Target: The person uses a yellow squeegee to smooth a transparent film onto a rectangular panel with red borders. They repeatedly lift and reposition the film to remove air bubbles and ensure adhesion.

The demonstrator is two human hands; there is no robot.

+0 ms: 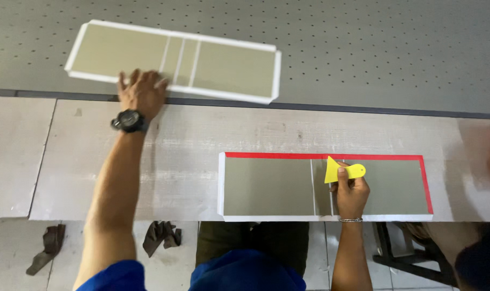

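Two hands work apart: my left hand (142,92) lies spread on the far white-edged board (175,60), my right hand (351,193) pinches a yellow scraper (342,171) over the near red-edged board (323,187) on the table (148,156), mid-smoothing I judge, needing steady strokes.

A yellow scraper (339,171) stands upright on the near red-edged grey board (266,186); a white-edged board (223,67) lies farther off.

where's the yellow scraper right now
In the head view, the yellow scraper is right of centre, held in the right hand over the middle of the red-edged grey board on the near side of the workbench.
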